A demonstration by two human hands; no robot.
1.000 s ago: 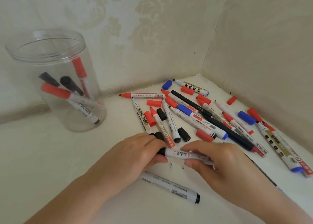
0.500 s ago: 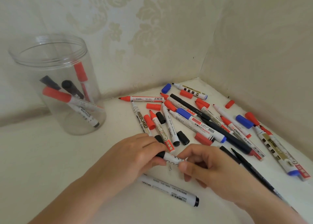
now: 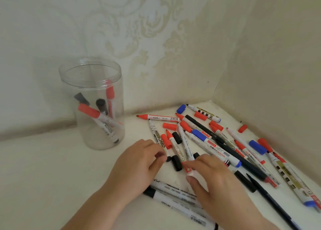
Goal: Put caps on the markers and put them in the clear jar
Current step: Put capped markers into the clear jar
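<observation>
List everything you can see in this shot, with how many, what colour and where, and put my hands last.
clear jar: one, transparent, upright at the left by the wall.
markers in the jar: about four, red and black caps, leaning inside it.
loose markers: a pile too overlapped to count, white, black and gold-patterned barrels with red, blue and black ends, spread across the right of the surface.
loose caps: several, red, blue and black, scattered among the pile.
capped markers: two, white with black ends, lying under the wrists.
surface: one, cream, in a wall corner.
left hand: fingers curled at the pile's near edge; whether it holds anything cannot be told.
right hand: over the markers, fingertips on a white barrel.
</observation>
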